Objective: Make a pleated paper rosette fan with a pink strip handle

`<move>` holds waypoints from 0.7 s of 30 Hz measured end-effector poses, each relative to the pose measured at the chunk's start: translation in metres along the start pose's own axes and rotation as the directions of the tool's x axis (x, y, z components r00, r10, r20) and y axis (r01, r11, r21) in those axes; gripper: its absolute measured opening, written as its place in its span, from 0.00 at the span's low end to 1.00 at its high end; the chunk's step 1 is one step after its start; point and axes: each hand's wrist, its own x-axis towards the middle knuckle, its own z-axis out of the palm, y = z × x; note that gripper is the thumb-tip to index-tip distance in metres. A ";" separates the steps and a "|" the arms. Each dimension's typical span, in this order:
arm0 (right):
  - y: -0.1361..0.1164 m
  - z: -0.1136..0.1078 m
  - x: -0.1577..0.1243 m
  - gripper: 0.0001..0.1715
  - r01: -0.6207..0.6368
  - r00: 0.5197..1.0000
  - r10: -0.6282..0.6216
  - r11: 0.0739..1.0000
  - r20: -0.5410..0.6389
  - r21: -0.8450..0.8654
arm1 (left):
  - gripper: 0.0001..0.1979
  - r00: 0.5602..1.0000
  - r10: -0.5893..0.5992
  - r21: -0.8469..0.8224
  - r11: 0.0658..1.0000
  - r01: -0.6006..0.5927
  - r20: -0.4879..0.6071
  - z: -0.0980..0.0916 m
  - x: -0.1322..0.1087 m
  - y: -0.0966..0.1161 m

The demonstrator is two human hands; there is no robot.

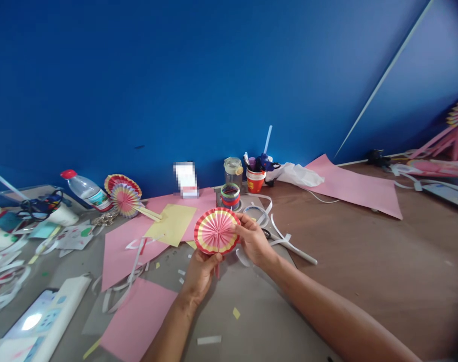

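You held the pleated paper rosette point(216, 231) just above the grey mat point(259, 311), mid-table. Your left hand point(200, 274) pinched its lower edge from beneath, and your right hand point(253, 241) gripped the right rim with the fingertips. Light, even pressure seemed the wise way to hold it, spreading the pleats without flattening their ridges. The disc was thin and crisp, pink at the heart, then yellow, with a red rim. Around it lay flat pink sheets point(138, 317), a yellow sheet point(172, 223), curling white strips point(289, 241), stacked tape rolls point(230, 195) and finished fans point(123, 196) on sticks.
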 end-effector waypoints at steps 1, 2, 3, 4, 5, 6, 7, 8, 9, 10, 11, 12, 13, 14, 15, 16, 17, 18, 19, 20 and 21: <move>0.002 0.000 0.001 0.14 0.008 1.000 -0.008 1.000 -0.009 -0.002 | 0.17 1.000 -0.003 -0.001 1.000 0.003 -0.001 0.000 0.000 0.000; 0.003 0.000 0.001 0.13 0.014 1.000 -0.014 1.000 -0.017 -0.005 | 0.17 1.000 -0.007 -0.001 1.000 0.007 -0.003 -0.001 0.000 0.000; 0.003 0.000 0.002 0.13 0.017 1.000 -0.017 1.000 -0.022 -0.007 | 0.17 1.000 -0.014 0.003 1.000 0.014 -0.003 -0.001 0.000 0.000; 0.003 0.000 0.002 0.13 0.017 0.999 -0.017 1.000 -0.027 -0.008 | 0.17 1.000 -0.024 0.008 1.000 0.024 -0.003 -0.001 0.000 0.001; 0.003 0.000 0.002 0.13 0.016 0.999 -0.016 1.000 -0.032 -0.009 | 0.17 0.999 -0.035 0.012 0.999 0.035 0.000 -0.001 0.000 0.001; 0.003 0.000 0.003 0.13 0.015 0.999 -0.015 1.000 -0.036 -0.009 | 0.17 0.999 -0.044 0.010 0.999 0.044 0.006 -0.001 0.000 0.001; 0.002 0.000 0.003 0.12 0.014 0.999 -0.014 1.000 -0.038 -0.010 | 0.17 0.999 -0.049 0.004 0.999 0.049 0.015 -0.001 0.000 0.001; 0.001 -0.001 0.002 0.12 0.013 0.999 -0.013 1.000 -0.038 -0.012 | 0.17 0.998 -0.050 -0.006 0.999 0.051 0.024 -0.001 0.000 0.001; 0.001 -0.001 0.002 0.12 0.012 0.999 -0.012 1.000 -0.036 -0.014 | 0.17 0.998 -0.051 -0.017 0.999 0.052 0.033 0.000 0.000 0.001; 0.000 -0.001 0.002 0.12 0.009 0.999 -0.009 1.000 -0.032 -0.014 | 0.18 0.998 -0.050 -0.028 0.998 0.051 0.039 -0.001 0.000 0.000; 0.000 -0.001 0.001 0.12 0.004 1.000 -0.004 1.000 -0.024 -0.011 | 0.18 0.998 -0.048 -0.037 0.998 0.050 0.042 -0.001 0.000 0.000; 0.000 -0.001 0.001 0.12 -0.002 1.000 0.001 1.000 -0.015 -0.005 | 0.18 0.998 -0.045 -0.046 0.998 0.047 0.041 -0.002 0.001 -0.001; 0.000 -0.002 0.001 0.13 -0.007 1.000 0.007 1.000 -0.004 0.004 | 0.18 0.998 -0.044 -0.053 0.998 0.046 0.037 -0.003 0.002 -0.002; 0.000 -0.002 0.000 0.14 -0.012 1.000 0.011 1.000 0.006 0.017 | 0.17 0.998 -0.044 -0.060 0.997 0.046 0.034 -0.004 0.003 -0.002; 0.001 -0.002 0.000 0.15 -0.017 1.000 0.016 0.999 0.016 0.035 | 0.17 0.999 -0.044 -0.068 0.997 0.046 0.028 -0.005 0.004 -0.002; 0.001 -0.002 -0.001 0.15 -0.024 0.999 0.022 0.998 0.023 0.058 | 0.17 0.999 -0.043 -0.080 0.996 0.044 0.017 -0.006 0.006 -0.002; 0.002 -0.002 -0.001 0.16 -0.030 0.999 0.028 0.996 0.031 0.078 | 0.17 0.999 -0.042 -0.094 0.995 0.042 0.003 -0.008 0.007 -0.001; 0.004 -0.002 -0.001 0.16 -0.036 0.999 0.033 0.995 0.040 0.095 | 0.17 0.999 -0.039 -0.111 0.993 0.038 -0.010 -0.009 0.008 0.000; 0.005 -0.002 -0.002 0.16 -0.041 0.998 0.036 0.994 0.050 0.105 | 0.17 0.999 -0.035 -0.127 0.991 0.031 -0.023 -0.010 0.009 0.001; 0.007 -0.002 -0.002 0.16 -0.042 0.998 0.035 0.993 0.060 0.109 | 0.17 0.999 -0.029 -0.142 0.990 0.024 -0.036 -0.010 0.009 0.002; 0.008 -0.002 -0.003 0.16 -0.039 0.997 0.032 0.994 0.070 0.106 | 0.17 0.999 -0.027 -0.155 0.988 0.019 -0.046 -0.011 0.010 0.002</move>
